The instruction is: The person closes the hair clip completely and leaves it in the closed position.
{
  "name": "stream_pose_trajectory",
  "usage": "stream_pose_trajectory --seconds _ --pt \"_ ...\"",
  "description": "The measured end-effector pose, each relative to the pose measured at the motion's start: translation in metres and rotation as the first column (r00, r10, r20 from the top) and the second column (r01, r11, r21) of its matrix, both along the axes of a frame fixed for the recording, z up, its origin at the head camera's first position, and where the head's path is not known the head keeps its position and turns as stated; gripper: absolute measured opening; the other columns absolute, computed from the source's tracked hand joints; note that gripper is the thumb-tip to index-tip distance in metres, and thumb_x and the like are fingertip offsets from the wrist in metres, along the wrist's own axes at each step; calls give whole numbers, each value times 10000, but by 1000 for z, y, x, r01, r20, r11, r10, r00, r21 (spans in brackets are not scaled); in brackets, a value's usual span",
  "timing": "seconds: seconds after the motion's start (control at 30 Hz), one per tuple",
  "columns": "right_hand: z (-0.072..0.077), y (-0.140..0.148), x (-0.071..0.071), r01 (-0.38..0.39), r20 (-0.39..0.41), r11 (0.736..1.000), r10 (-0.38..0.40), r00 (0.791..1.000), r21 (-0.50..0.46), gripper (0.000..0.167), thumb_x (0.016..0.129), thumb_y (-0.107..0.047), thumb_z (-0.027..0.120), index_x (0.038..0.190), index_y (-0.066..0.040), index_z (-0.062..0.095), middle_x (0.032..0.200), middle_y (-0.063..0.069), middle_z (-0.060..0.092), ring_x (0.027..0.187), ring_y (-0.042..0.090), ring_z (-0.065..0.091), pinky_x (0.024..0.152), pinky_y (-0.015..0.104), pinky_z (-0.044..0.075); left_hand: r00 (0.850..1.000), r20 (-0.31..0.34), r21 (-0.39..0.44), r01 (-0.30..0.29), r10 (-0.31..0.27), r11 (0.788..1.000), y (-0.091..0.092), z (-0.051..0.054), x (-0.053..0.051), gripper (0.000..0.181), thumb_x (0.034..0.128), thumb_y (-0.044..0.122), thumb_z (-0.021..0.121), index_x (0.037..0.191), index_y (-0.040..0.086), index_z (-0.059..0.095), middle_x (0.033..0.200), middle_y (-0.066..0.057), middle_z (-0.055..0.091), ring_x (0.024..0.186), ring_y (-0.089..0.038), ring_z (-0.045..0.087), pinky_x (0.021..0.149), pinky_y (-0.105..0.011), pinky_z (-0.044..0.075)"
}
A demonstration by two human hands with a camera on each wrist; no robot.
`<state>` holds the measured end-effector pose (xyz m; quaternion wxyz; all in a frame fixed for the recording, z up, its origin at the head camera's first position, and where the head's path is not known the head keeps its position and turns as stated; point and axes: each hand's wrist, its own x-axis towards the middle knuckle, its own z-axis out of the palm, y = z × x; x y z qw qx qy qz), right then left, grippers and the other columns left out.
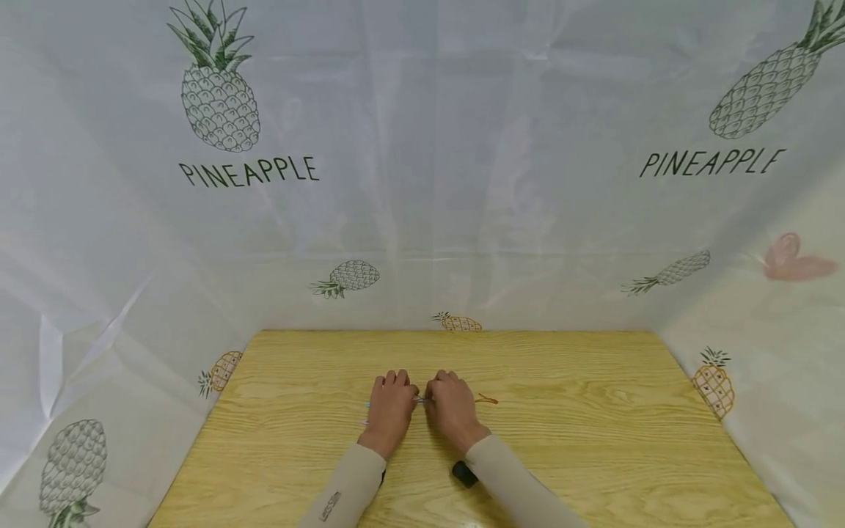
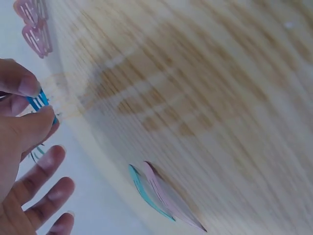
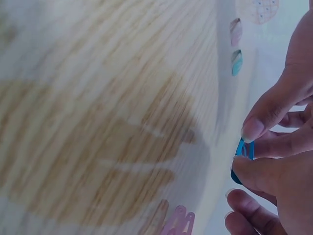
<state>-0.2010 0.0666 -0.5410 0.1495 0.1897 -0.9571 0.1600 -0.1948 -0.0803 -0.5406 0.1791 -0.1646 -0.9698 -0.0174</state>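
Between the two hands, a small blue hair clip is held just above the wooden table. My left hand pinches one end with thumb and fingertips; my right hand pinches the other. Close up, the blue clip shows slots in the left wrist view, with the left hand's other fingers spread loosely below. The right wrist view has the same clip partly covered by the right thumb. Whether it is open or closed cannot be told.
A teal clip and a pale pink clip lie left of my left hand. Pink clips lie beyond my right hand. A dark object is beside the right sleeve. Pineapple-printed sheeting surrounds the table.
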Motion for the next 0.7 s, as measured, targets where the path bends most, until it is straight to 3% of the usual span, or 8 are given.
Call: stream_pose_trajectory --seconds 0.13,0.37,0.5,0.7 --pt "3 2 4 -20 -31 1000 20 999 -11 115 871 -85 870 810 -136 786 862 -5 629 808 191 594 738 383 563 1000 -14 -16 20 -20 1000 -2 1 5 96 886 281 874 884 209 812 918 20 572 869 -193 524 852 -384 495" --pt "6 6 10 -66 -25 998 66 997 23 110 861 -114 892 832 -166 799 858 -24 628 772 163 572 694 323 533 998 -30 -45 44 -46 998 -9 -1 14 117 890 311 865 873 211 808 961 34 597 915 -189 553 934 -387 511" --pt "8 9 14 -112 -24 994 112 993 -7 101 865 -106 887 841 -151 799 864 -21 640 775 160 583 698 314 535 997 -49 -65 59 -62 996 -14 2 17 122 910 341 839 872 232 797 984 47 603 936 -180 557 949 -385 512" --pt "14 16 19 -215 12 973 216 976 -84 93 900 -60 843 867 -124 784 889 -15 665 814 160 618 737 296 567 987 -66 24 146 -144 989 -22 5 22 79 889 280 856 855 241 796 1011 70 611 987 -172 550 965 -412 500"
